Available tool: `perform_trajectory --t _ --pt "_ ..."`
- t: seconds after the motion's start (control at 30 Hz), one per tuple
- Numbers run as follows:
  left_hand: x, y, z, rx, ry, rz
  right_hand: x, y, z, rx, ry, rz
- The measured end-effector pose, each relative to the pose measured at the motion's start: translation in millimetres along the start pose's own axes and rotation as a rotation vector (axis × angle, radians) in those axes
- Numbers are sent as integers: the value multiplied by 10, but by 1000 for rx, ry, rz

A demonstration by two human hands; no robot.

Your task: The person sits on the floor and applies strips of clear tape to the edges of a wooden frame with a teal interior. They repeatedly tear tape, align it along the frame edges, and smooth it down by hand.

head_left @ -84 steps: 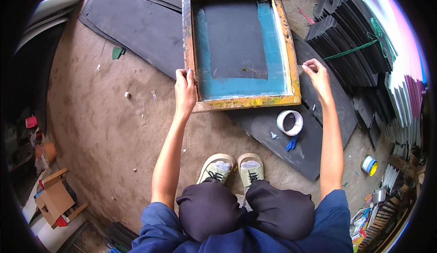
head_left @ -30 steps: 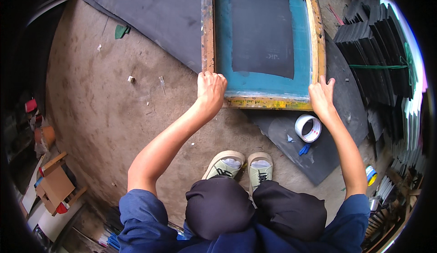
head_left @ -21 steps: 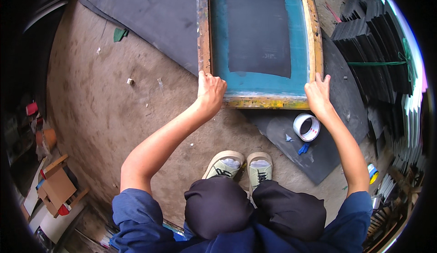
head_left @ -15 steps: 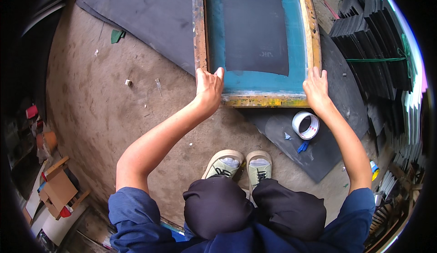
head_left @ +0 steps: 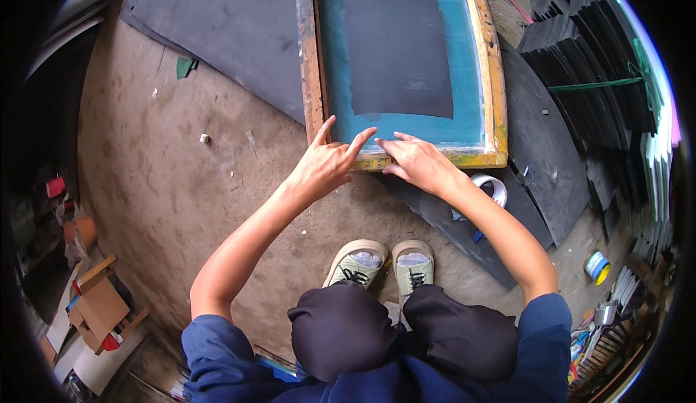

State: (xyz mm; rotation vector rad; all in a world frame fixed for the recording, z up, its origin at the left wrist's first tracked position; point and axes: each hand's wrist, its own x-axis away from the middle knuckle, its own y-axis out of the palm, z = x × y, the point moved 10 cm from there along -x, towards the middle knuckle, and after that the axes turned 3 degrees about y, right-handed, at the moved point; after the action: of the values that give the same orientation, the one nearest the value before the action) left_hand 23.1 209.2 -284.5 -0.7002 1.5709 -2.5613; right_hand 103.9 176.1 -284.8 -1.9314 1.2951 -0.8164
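lying on black sheets (head_left: 217, 40) over the floor (head_left: 152, 207), one wooden frame (head_left: 496, 98) sits upper centre, its near rail toward the person; it bounds one teal mesh (head_left: 462, 48) with one dark rectangle (head_left: 399, 48) in the middle. two hands are at it: the left grip (head_left: 320, 171) is released, fingers splayed at the near left corner, while the right grip (head_left: 426, 165) has bent fingers by the middle of the near rail, and i cannot tell whether they pinch anything. counted around them: one white tape roll (head_left: 500, 190), partly behind the right forearm (head_left: 500, 236), one blue-and-yellow can (head_left: 597, 267), one cardboard box (head_left: 101, 305), one green scrap (head_left: 185, 67) and two pale green shoes (head_left: 353, 267). compared with half a second ago, the right grip is off the frame's right side and close beside the left one, the tape roll is more covered, and the can shows clear of the arm.
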Motion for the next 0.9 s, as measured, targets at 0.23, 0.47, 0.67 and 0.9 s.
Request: perform_trajectory --t 0.23,0.47,0.67,0.9 --pt "137 30 33 -213 53 175 594 -322 471 250 30 6" --pt "127 111 -42 -237 -56 35 949 -616 898 324 159 -95" --pt "298 17 -106 -36 -21 198 1127 -869 824 219 91 118" --pt "523 -189 -184 39 -22 463 1345 -1086 879 154 91 375"
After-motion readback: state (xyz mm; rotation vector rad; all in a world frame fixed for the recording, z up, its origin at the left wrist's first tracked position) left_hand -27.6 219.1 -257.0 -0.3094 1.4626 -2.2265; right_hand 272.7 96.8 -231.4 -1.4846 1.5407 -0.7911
